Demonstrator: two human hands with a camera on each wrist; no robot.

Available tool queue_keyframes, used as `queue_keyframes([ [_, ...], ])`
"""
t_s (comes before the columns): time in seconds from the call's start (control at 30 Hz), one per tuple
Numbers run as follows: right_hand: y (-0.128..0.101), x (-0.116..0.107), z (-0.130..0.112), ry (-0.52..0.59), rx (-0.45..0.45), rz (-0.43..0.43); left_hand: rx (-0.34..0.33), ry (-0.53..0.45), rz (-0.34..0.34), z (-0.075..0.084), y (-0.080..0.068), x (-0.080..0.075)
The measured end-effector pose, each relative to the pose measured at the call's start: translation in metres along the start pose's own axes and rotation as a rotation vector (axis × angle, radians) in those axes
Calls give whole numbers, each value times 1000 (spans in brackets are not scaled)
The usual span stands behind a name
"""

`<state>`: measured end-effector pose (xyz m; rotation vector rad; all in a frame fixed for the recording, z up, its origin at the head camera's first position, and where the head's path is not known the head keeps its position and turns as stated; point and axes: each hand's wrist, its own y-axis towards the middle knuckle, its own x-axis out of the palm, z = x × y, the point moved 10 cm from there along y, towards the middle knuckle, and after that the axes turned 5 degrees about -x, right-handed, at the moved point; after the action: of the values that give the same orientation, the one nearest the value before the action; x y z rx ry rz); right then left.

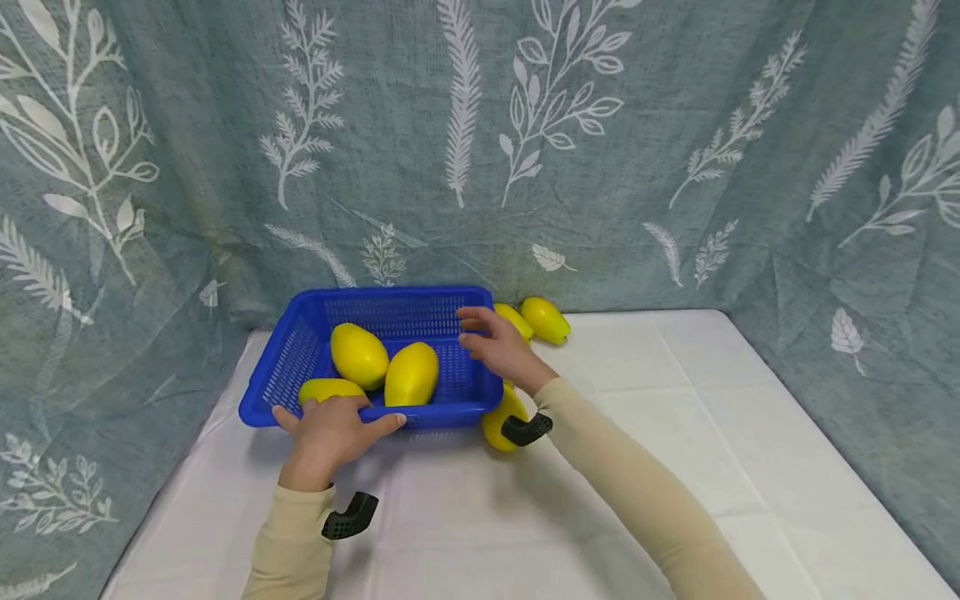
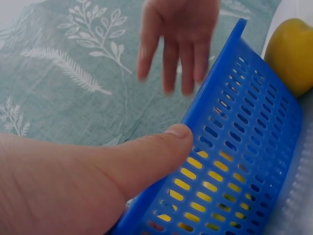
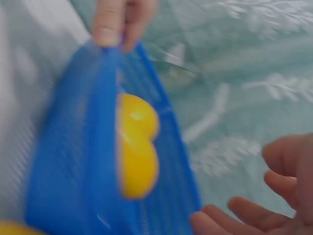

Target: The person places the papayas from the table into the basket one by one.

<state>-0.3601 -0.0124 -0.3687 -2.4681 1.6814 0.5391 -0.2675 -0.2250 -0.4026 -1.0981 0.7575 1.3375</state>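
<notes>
A blue plastic basket [image 1: 397,292] with slotted walls stands on the table at the back. My left hand [image 1: 330,437] grips its front rim, thumb outside and fingers over the inner side. Inside lie three smooth yellow mango-like fruits, one at the back [image 1: 359,356], one in the middle [image 1: 412,374] and one [image 1: 328,388] partly hidden by the left hand. Over the basket's right end hovers my right hand [image 1: 504,345], fingers spread and relaxed, holding nothing. In the right wrist view, the left fingers [image 3: 108,29] pinch the rim.
Outside the basket's right side, two yellow fruits lie near the curtain, one in plain sight [image 1: 545,320] and one [image 1: 513,320] half behind the right hand. Another fruit [image 1: 501,427] sits at the front right corner. A patterned curtain [image 1: 600,208] borders the white-covered table [image 1: 750,467].
</notes>
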Motion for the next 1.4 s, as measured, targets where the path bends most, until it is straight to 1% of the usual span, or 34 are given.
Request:
queue_keyframes([
  [0.1,-6,-47,0,78,-7,175,10,-7,6,0,1,-1],
  [0.2,-17,-87,10,144,49,294,12,-6,-1,0,3,-1],
  [0.27,-26,-108,21,171,101,329,11,-4,-7,0,3,0],
  [0.37,-41,-130,39,184,163,362,11,-1,-13,-1,3,1],
  [0.43,-50,-139,52,190,196,384,13,0,-18,-1,3,2],
  [0.5,-58,-142,67,193,232,400,10,4,-22,-2,3,1],
  [0.67,-74,-138,102,203,310,395,3,9,-27,-3,3,1],
  [0.8,-78,-128,115,205,334,366,6,6,-30,-2,3,1],
  [0.9,-77,-118,117,181,343,326,10,2,-29,0,3,1],
  [0.97,-76,-107,118,160,350,288,13,-2,-27,0,3,0],
  [1.17,-76,-64,114,74,353,152,9,10,-31,0,3,-1],
  [1.4,-79,-23,111,32,325,35,2,12,-34,0,3,2],
])
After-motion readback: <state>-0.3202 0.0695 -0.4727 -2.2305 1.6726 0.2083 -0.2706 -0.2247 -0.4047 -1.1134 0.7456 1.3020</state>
